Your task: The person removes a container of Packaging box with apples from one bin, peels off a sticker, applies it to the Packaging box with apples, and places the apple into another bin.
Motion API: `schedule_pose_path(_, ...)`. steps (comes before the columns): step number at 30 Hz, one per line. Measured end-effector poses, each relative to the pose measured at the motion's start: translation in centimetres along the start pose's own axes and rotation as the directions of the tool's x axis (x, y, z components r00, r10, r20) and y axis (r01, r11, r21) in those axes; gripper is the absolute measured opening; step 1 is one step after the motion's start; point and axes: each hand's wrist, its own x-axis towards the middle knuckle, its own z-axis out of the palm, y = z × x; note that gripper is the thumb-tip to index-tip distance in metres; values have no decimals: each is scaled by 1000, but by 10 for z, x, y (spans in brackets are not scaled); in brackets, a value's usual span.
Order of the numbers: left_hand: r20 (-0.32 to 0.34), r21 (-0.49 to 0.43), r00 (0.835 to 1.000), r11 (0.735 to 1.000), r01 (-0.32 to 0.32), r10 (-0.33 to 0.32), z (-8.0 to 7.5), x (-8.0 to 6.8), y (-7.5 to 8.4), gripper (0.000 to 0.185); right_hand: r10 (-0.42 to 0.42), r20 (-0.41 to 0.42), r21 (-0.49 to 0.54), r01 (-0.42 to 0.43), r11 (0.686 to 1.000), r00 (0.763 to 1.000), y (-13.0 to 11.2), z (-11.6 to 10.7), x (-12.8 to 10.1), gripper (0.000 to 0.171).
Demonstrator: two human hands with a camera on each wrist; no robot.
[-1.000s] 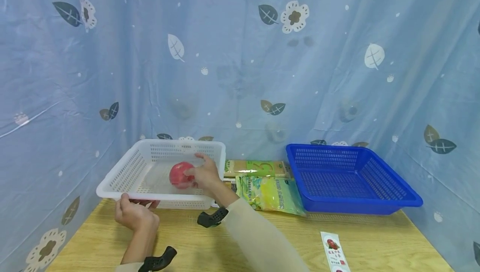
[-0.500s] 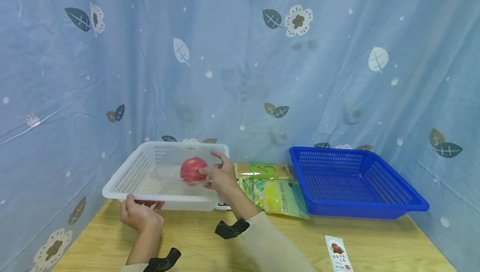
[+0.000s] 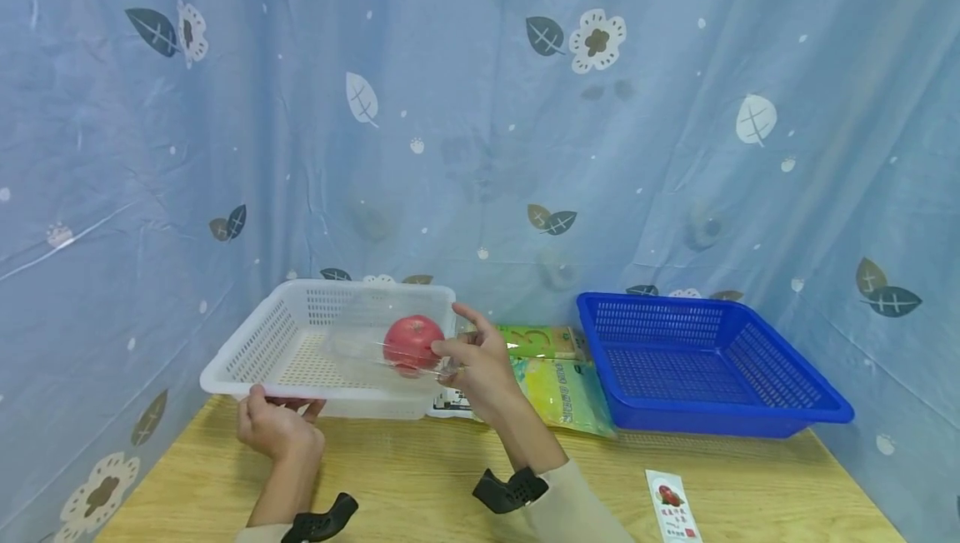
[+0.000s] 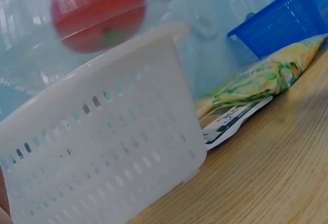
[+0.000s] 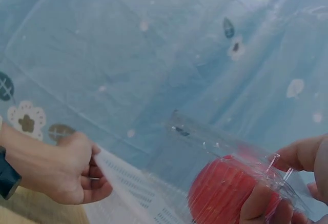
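The red apple (image 3: 412, 342), sealed in a clear plastic clamshell (image 3: 375, 347), is hovering just above the white basket (image 3: 255, 351), with the right hand (image 3: 480, 364) pinching the clamshell's edge between its fingers, probably to carry it level. The left hand (image 3: 276, 426) is gripping the basket's near rim, likely steadying it on the bench (image 3: 420, 476).

The head camera looked forward across the table (image 3: 420, 476), while both close, blurry wrist views seemingly shared the white basket (image 4: 102, 147).

Label strip (image 3: 674, 506) cut by bottom edge (print too small); apple (image 4: 97, 11) blurred, cropped.
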Motion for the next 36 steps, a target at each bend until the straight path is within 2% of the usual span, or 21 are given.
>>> schedule_pose_path(5, 14, -21, 1000, 1000, 3, -2, -1, 0, 1, 29, -8, 17, -12, 8, 1000, 1000, -7, -15, -16, 70)
schedule_pose_path(12, 12, -13, 1000, 1000, 9, -9, 1, -2, -2, 31, -23, -13, -78, 22, 997, 1000, -16, -33, -39, 70)
schedule_pose_path(20, -23, -17, 1000, 1000, 16, -16, 2, 0, 0, 30, -13, -44, -58, 10, 998, 999, -26, -52, -60, 73)
schedule_pose_path(27, -17, -17, 1000, 1000, 23, -24, 1, 1, 0, 30, -9, -59, -50, 6, 999, 998, -26, -73, -74, 72)
schedule_pose_path(36, -2, -24, 1000, 1000, 18, -18, 0, 2, 0, 28, -16, -10, -91, 15, 996, 1000, -21, -102, -89, 73)
